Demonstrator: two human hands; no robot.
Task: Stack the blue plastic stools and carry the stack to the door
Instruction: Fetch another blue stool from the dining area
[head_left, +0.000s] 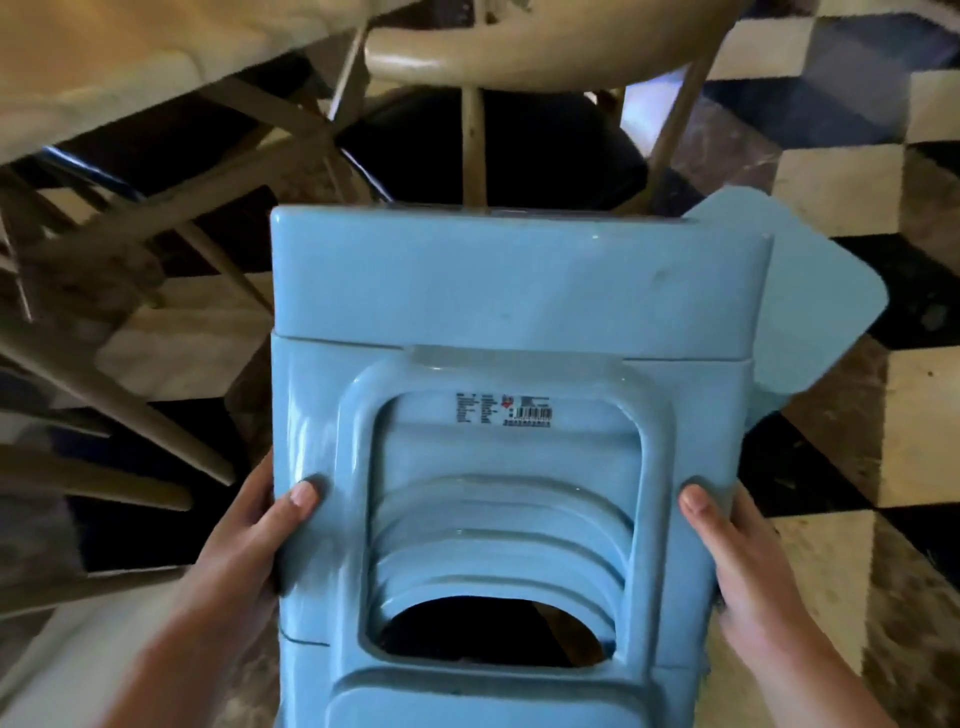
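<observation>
A light blue plastic stool fills the middle of the view, tipped so one side faces me, with a barcode label under its arched side opening. My left hand grips its left edge, thumb on the face. My right hand grips the right edge the same way. More blue layers show nested inside the arch. Behind it at the right, the seat of another blue stool sticks out over the floor.
Beige wooden chairs and crossed wooden legs stand close ahead and to the left. A black-and-cream checkered floor spreads to the right. A dark round shape lies under the chair ahead.
</observation>
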